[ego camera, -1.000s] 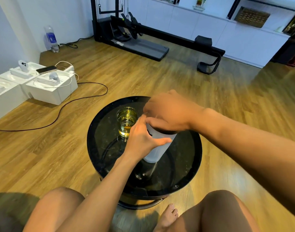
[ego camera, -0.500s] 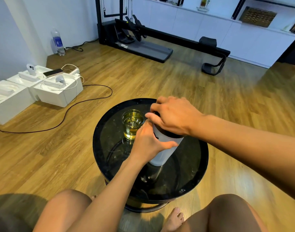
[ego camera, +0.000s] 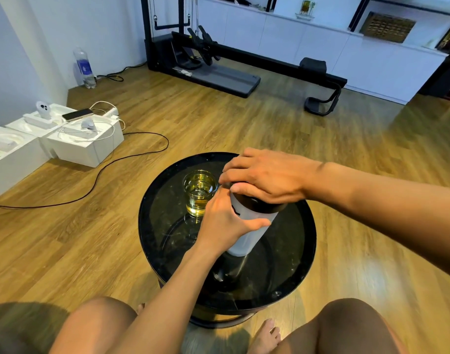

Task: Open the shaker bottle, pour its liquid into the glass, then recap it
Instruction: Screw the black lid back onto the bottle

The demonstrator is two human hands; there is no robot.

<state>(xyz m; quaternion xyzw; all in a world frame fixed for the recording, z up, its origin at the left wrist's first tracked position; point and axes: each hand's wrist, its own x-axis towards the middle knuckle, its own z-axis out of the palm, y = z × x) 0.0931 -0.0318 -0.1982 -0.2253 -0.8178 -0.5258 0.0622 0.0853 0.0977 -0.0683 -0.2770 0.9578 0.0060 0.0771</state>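
A white shaker bottle stands upright in the middle of the round black table. My left hand is wrapped around its body. My right hand lies over the top, fingers closed on the black lid, which sits on the bottle's mouth; most of the lid is hidden under the palm. Just left of the bottle, behind my left hand, stands a clear glass holding yellowish liquid.
My bare knees and a foot are at the table's near edge. White boxes with devices and a phone sit on the wooden floor at left, a black cable trailing past them. An exercise machine and white cabinets lie beyond.
Both hands stay on the bottle and lid; my right hand's fingers have shifted slightly around the lid. The camera has tilted, so the table sits lower in view.
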